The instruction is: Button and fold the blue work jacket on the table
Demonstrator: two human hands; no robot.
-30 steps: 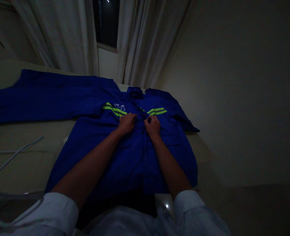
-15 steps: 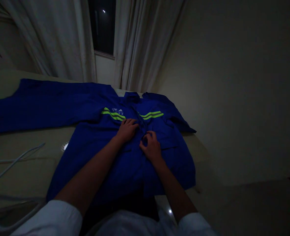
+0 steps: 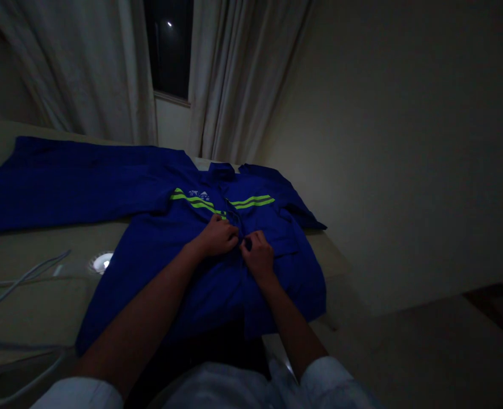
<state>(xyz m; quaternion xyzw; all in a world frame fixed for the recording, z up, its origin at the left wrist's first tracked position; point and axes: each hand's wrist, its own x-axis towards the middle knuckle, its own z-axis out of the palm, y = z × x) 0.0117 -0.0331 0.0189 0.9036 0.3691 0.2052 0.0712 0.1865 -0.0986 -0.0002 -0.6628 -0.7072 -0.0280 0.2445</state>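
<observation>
A blue work jacket (image 3: 158, 227) with yellow-green stripes across the chest lies front up on a pale table (image 3: 30, 307), one sleeve stretched out to the left. My left hand (image 3: 217, 237) and my right hand (image 3: 256, 254) meet at the jacket's front opening, just below the stripes. Both hands have their fingers curled and pinch the cloth at the closure. The dim light hides whatever small fastening sits between the fingers.
White cables (image 3: 21, 278) run over the table at the left, beside a small round shiny spot (image 3: 100, 262). Pale curtains (image 3: 230, 79) hang on both sides of a dark window (image 3: 168, 48) behind the table. A bare wall fills the right side.
Both hands have shifted a little lower along the jacket's front opening and come closer together. The view has drifted slightly to the right.
</observation>
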